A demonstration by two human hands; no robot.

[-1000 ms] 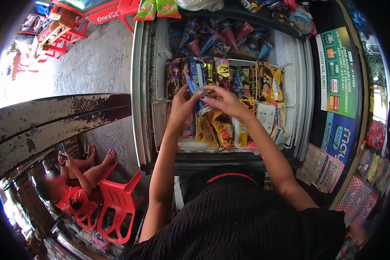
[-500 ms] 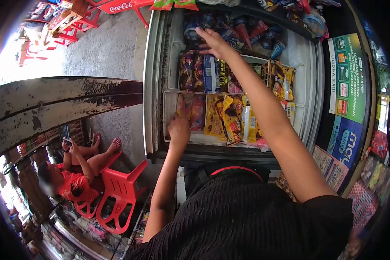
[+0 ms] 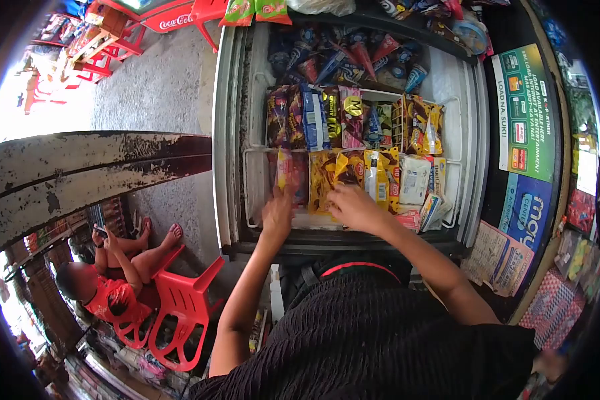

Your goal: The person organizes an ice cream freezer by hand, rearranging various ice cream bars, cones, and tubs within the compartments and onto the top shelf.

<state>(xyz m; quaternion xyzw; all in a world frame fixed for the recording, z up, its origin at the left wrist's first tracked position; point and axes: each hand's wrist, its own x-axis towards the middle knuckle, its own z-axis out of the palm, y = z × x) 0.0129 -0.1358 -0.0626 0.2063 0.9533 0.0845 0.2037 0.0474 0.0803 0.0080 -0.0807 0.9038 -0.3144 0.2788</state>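
Observation:
My left hand (image 3: 278,213) is closed on the lower end of a pink-and-yellow ice cream packet (image 3: 284,168), at the near left of the open chest freezer (image 3: 221,133). Beside it, the curled fingers of my right hand (image 3: 355,208) pinch at the lower end of a yellow ice cream packet (image 3: 349,167), partly covering it. More yellow packets (image 3: 380,177) lie just right of that hand. In the row behind are purple packets (image 3: 287,117), a blue-and-white packet (image 3: 315,117) and a pink packet (image 3: 351,117).
White wire baskets (image 3: 455,160) divide the freezer. Wrapped cones (image 3: 361,60) fill its far end. A white packet (image 3: 415,179) lies at near right. Signs (image 3: 523,113) line the right side. On the left, a person in red (image 3: 117,293) sits by a red plastic chair (image 3: 187,307).
My right hand has come back from the cones at the far end to the yellow packets in the near row. The left hand stays near the left, where the pink-and-yellow packet now stands straighter.

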